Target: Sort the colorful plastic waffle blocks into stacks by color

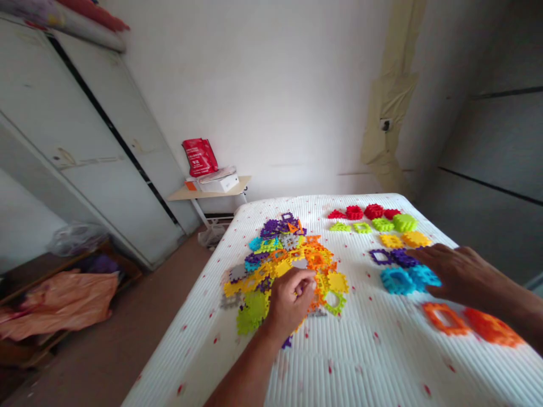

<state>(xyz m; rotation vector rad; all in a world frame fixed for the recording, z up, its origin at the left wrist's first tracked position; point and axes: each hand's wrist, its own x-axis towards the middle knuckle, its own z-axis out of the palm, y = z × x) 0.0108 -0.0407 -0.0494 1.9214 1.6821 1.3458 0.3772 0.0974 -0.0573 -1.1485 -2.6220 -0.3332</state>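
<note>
My left hand [292, 297] is over the near part of a mixed heap of interlocking puzzle tiles [282, 267]. Its fingers are curled together, and anything they hold is hidden. The heap has yellow, orange, green, purple, blue and grey tiles with toothed edges. On the right, my right hand [453, 268] reaches in with fingers stretched out and apart. Its fingertips are at the purple tiles [403, 258], and the thumb side is beside the blue tiles [399, 281]. Whether the fingertips touch a purple tile is hard to see.
Further sorted groups lie on the right of the white quilted bed [339, 362]: red tiles [374, 211], green tiles [383, 224], yellow tiles [391, 241] and orange tiles [445, 318]. Behind stands a small table [182, 195] with a red bag [200, 157]. Cabinets [85, 141] line the left.
</note>
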